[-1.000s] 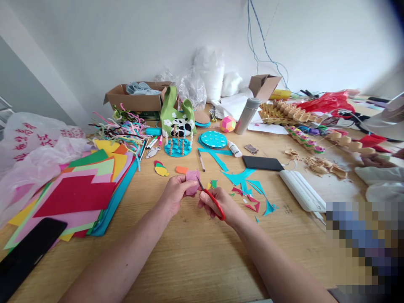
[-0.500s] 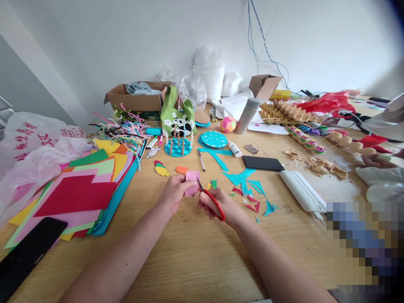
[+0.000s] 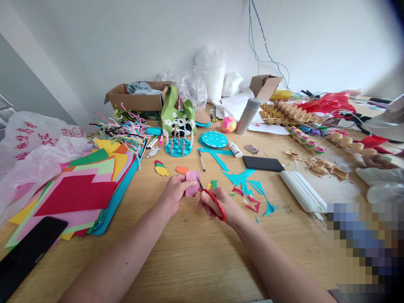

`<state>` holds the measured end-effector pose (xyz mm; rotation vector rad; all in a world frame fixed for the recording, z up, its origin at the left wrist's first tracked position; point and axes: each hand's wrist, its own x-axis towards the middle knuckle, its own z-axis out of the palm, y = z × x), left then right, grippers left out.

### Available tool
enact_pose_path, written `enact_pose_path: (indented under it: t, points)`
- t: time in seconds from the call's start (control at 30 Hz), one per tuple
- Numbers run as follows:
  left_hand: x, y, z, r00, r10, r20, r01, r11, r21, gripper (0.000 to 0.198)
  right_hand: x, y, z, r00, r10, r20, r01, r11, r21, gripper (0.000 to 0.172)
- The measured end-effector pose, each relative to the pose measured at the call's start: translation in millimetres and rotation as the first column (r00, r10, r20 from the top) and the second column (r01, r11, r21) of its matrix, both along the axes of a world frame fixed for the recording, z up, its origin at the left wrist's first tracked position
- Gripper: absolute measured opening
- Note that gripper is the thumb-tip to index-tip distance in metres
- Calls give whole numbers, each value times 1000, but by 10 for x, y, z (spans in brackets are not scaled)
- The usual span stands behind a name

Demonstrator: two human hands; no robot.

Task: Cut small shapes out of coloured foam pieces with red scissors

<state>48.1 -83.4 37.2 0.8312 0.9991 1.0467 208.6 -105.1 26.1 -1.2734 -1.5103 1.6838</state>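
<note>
Pinched in my left hand (image 3: 174, 192) is a small piece of pink paper (image 3: 192, 178) with faint lines drawn on it. My right hand (image 3: 217, 203) is closed round a pair of scissors (image 3: 217, 206) with red handles. The blades reach the right edge of the pink paper; whether they are parted is too small to tell. Just beyond my left hand lie an orange paper piece (image 3: 182, 169) and a small stack of cut shapes (image 3: 162, 168), yellow on top. Blue paper offcuts (image 3: 241, 176) and red paper scraps (image 3: 249, 201) lie to the right of my right hand.
Coloured sheets (image 3: 75, 193) are piled at left beside a black phone (image 3: 34, 252). Behind my hands stand a blue craft base with beaded posts (image 3: 178, 147), a glue bottle (image 3: 235, 149) and a grey flask (image 3: 248, 116). A white power strip (image 3: 303, 191) lies at right, near another person's hand (image 3: 377, 161).
</note>
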Motion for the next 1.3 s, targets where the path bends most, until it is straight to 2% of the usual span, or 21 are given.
enact_pose_path:
  t: [0.53,1.3]
  points:
    - [14,4,13,996,77,-45,-78,997,-3,23,-1,2,-3,1000,-1,-3,1,1000,-10,59]
    - [-29,23,-27,1000,11,-18,-11,1000,4,21,10,8,-17,1000,-8,-9,7,1000,-21,57]
